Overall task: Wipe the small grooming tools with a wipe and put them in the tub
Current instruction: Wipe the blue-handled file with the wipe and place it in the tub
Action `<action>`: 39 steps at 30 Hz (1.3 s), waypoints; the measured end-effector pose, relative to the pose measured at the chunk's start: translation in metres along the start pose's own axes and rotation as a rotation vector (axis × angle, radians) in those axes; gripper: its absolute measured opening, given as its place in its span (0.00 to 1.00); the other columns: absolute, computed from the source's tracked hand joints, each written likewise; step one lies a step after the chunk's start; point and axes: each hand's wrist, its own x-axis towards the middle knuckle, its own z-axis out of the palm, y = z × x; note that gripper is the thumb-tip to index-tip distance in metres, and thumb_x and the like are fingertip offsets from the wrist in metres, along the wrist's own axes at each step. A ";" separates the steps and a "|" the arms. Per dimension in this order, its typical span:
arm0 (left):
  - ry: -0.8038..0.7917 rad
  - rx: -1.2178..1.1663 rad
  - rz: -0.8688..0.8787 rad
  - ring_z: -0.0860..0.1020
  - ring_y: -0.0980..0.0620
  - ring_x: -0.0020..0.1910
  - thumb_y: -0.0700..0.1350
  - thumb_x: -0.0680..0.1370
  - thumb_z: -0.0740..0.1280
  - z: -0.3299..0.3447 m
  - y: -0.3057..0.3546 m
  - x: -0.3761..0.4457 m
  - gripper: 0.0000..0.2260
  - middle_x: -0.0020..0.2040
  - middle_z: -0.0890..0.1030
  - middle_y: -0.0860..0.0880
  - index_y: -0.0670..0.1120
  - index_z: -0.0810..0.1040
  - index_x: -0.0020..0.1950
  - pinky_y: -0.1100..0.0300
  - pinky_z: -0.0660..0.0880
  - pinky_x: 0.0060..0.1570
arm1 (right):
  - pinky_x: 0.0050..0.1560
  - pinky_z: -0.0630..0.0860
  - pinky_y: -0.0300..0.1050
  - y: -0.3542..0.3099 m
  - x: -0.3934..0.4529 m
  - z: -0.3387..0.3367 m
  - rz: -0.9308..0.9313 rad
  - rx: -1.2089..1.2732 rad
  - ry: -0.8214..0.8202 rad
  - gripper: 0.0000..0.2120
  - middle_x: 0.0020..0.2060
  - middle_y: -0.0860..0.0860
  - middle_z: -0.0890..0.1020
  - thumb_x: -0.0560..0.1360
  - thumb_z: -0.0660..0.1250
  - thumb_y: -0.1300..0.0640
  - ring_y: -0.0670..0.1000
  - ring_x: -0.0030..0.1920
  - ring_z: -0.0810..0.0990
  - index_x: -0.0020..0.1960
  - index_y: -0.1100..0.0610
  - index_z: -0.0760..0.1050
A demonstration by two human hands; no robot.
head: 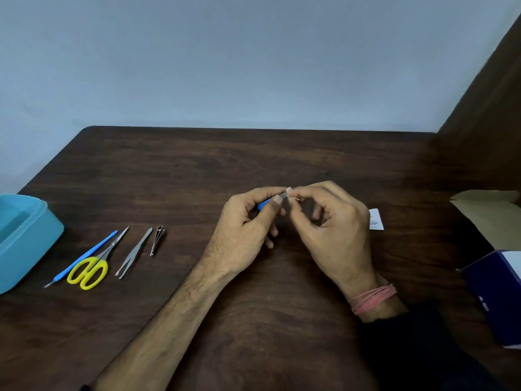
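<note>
Both hands meet above the dark wooden worktop [282, 153]: the left hand [248, 221] pinches a small blue packet [264, 204], while the right hand [329, 221] pinches its pale end with thumb and forefinger. The blue-handled cuticle pusher [84, 256], yellow-handled scissors [93, 266], steel tweezers [134, 253] and metal nail clipper [157, 239] lie side by side just beside the turquoise plastic tub [33, 244].

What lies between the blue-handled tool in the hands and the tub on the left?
The four tools lying in a row on the table sit between the hands' blue-handled tool and the tub. Nothing taller blocks a carry over them.
</note>
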 end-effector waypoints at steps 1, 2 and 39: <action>-0.002 -0.018 -0.002 0.80 0.53 0.35 0.42 0.89 0.68 0.001 0.000 0.000 0.11 0.47 0.87 0.50 0.50 0.88 0.66 0.58 0.80 0.30 | 0.37 0.77 0.46 0.001 0.001 0.000 0.005 0.007 0.002 0.07 0.48 0.44 0.85 0.77 0.78 0.61 0.47 0.33 0.77 0.54 0.53 0.89; 0.001 -0.041 -0.010 0.80 0.53 0.34 0.41 0.88 0.69 0.001 0.000 0.000 0.10 0.47 0.88 0.48 0.49 0.88 0.65 0.58 0.79 0.29 | 0.37 0.77 0.45 0.002 0.002 -0.001 0.022 0.014 0.016 0.08 0.47 0.44 0.85 0.77 0.78 0.62 0.47 0.33 0.76 0.54 0.52 0.89; -0.032 -0.076 -0.044 0.83 0.50 0.30 0.45 0.89 0.66 0.000 0.005 -0.002 0.11 0.51 0.91 0.48 0.49 0.86 0.68 0.58 0.80 0.31 | 0.37 0.76 0.47 0.013 0.007 -0.005 0.045 0.014 0.065 0.07 0.46 0.45 0.86 0.78 0.79 0.62 0.49 0.35 0.76 0.54 0.53 0.89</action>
